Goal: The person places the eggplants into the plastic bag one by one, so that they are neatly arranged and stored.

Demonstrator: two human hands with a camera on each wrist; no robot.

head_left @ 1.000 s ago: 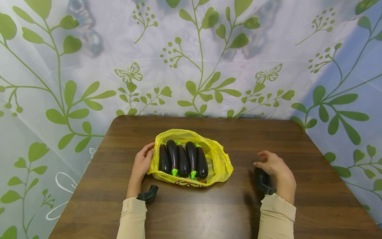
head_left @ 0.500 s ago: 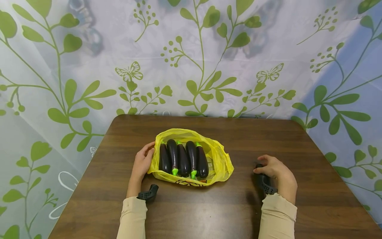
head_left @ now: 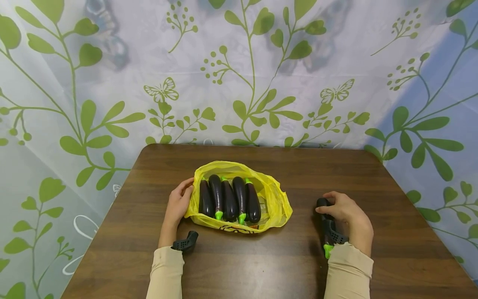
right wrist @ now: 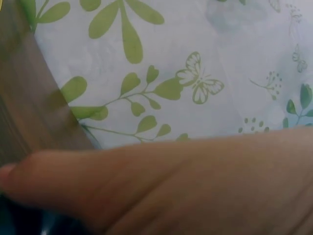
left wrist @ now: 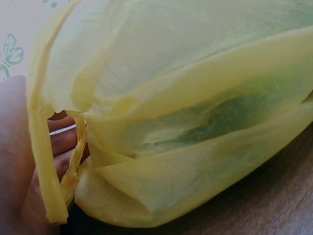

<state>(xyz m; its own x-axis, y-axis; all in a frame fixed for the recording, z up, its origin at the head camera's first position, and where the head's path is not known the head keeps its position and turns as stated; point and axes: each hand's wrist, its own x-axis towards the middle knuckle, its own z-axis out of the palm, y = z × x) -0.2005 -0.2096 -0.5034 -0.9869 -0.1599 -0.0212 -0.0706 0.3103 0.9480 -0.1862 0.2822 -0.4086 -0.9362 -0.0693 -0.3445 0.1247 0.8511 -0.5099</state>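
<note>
In the head view a yellow plastic bag (head_left: 278, 199) lies with its mouth open, several dark purple eggplants (head_left: 228, 201) side by side in it. My left hand (head_left: 178, 205) holds the bag's left edge. The left wrist view shows its fingers (left wrist: 63, 142) behind a strip of the bag (left wrist: 161, 181). Off to the right, my right hand (head_left: 347, 211) grips another eggplant (head_left: 324, 202) between thumb and fingers. Its bright green stem end points toward me, and the wrist camera mount covers its middle. Mostly thumb and palm fill the right wrist view, with a dark shiny piece below.
The brown wooden table (head_left: 254, 265) runs back to a wall cloth (head_left: 209, 83) printed with green leaves and butterflies. A black wrist mount (head_left: 186, 241) sticks out beside my left wrist, and another mount (head_left: 334, 232) sits at the right.
The eggplant under my right hand has come into clearer view, its green stem end now showing beside the cuff. My left hand and the bag stay where they were.
</note>
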